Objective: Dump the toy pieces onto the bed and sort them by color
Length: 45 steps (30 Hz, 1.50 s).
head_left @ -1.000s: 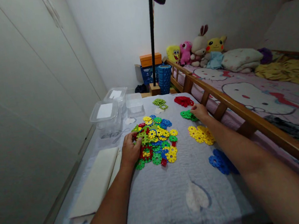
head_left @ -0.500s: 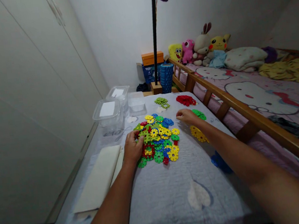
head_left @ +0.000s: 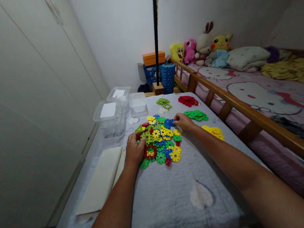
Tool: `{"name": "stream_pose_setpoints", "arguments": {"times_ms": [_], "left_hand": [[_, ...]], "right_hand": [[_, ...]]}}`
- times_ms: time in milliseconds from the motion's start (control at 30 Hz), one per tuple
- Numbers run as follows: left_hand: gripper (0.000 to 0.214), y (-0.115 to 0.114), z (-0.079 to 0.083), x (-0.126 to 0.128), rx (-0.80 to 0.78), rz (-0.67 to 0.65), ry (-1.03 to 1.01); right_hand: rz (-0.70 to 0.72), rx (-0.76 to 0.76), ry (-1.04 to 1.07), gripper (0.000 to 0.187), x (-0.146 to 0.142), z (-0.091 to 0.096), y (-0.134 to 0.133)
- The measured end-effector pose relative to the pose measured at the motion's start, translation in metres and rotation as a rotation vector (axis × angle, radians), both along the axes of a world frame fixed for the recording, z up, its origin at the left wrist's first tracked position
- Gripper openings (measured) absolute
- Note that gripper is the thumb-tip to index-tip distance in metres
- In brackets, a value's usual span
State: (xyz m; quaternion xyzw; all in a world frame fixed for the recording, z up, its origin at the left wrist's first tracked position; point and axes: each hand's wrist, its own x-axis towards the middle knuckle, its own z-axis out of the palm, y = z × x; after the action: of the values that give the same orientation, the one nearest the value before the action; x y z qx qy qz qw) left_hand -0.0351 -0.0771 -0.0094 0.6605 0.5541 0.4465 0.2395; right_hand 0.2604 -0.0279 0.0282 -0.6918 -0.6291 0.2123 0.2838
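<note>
A mixed pile of notched plastic building discs and square pieces (head_left: 156, 133) in yellow, green, blue and red lies mid-table. At its left edge rests my left hand (head_left: 134, 147), thumb and fingers apart, touching light green pieces and holding none. My right hand (head_left: 184, 121) is at the pile's back right, fingertips pinched at a blue notched disc (head_left: 170, 123). Sorted heaps lie around: light green pieces (head_left: 163, 102), red pieces (head_left: 188, 101), green discs (head_left: 196, 115) and yellow discs (head_left: 213, 132). My right forearm hides part of the table's right side.
Clear plastic boxes (head_left: 108, 113) with lids stand at the back left, beside an open clear container (head_left: 138, 108). A cream folder (head_left: 102, 182) lies at the left. A wooden bed rail (head_left: 230, 107) runs along the right, and a black pole (head_left: 156, 36) rises behind.
My right hand has moved left from beside the green heap to the blue discs at the pile's edge. The left hand stays at the pile.
</note>
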Motion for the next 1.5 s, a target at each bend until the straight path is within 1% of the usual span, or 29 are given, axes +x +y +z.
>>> {"name": "stream_pose_setpoints", "arguments": {"times_ms": [67,133,233,267,333,433,533,633,733,867,967,1067,1133,1200,1267,1367,1433,1500], "left_hand": [[0.033,0.000,0.000,0.000,-0.004,0.002,0.001],[0.032,0.000,0.001,0.000,-0.008,0.004,-0.002],[0.033,-0.001,0.003,0.001,-0.015,0.006,-0.002],[0.033,-0.001,0.004,0.001,-0.016,0.007,0.000],[0.034,-0.002,0.005,0.001,-0.019,0.007,0.008],[0.034,-0.002,0.005,0.001,-0.020,0.009,0.020],[0.035,-0.001,0.004,0.000,-0.018,0.019,0.026],[0.036,0.000,0.004,0.000,-0.022,0.016,0.031],[0.037,-0.001,0.005,-0.001,-0.029,0.012,0.038],[0.038,-0.002,0.007,-0.001,-0.044,0.015,0.032],[0.038,-0.002,0.007,-0.001,-0.046,0.016,0.040],[0.037,-0.002,0.006,-0.002,-0.040,0.015,0.049],[0.037,-0.001,0.006,-0.002,-0.039,0.014,0.051],[0.038,-0.001,0.006,-0.002,-0.042,0.013,0.050],[0.038,-0.001,0.005,-0.002,-0.045,0.016,0.050],[0.039,0.000,0.005,-0.002,-0.054,0.016,0.056],[0.039,0.000,0.005,-0.002,-0.056,0.014,0.059],[0.039,0.000,0.005,-0.002,-0.053,0.015,0.058]], "right_hand": [[0.002,-0.039,0.178,0.008,0.011,0.011,-0.009],[0.029,-0.048,0.314,0.011,0.028,0.023,-0.022],[-0.005,-0.049,0.374,0.020,0.062,0.041,-0.050],[-0.036,-0.050,0.375,0.024,0.073,0.045,-0.063],[-0.041,-0.099,0.382,0.030,0.092,0.050,-0.089],[-0.032,-0.185,0.374,0.035,0.112,0.049,-0.130],[-0.020,-0.259,0.347,0.034,0.123,0.041,-0.165],[-0.048,-0.288,0.342,0.034,0.127,0.034,-0.191],[-0.063,-0.292,0.330,0.033,0.127,0.033,-0.206],[-0.019,-0.317,0.315,0.031,0.126,0.033,-0.217],[0.015,-0.326,0.279,0.026,0.128,0.029,-0.218],[0.021,-0.271,0.172,0.022,0.131,0.023,-0.211],[-0.016,-0.194,0.039,0.023,0.133,0.018,-0.203],[-0.088,-0.100,-0.119,0.033,0.135,0.013,-0.192],[-0.156,-0.038,-0.240,0.050,0.136,0.009,-0.182],[-0.199,-0.071,-0.316,0.074,0.138,0.002,-0.173],[-0.207,-0.122,-0.335,0.081,0.140,-0.003,-0.169],[-0.201,-0.146,-0.344,0.081,0.141,-0.007,-0.166]]}}
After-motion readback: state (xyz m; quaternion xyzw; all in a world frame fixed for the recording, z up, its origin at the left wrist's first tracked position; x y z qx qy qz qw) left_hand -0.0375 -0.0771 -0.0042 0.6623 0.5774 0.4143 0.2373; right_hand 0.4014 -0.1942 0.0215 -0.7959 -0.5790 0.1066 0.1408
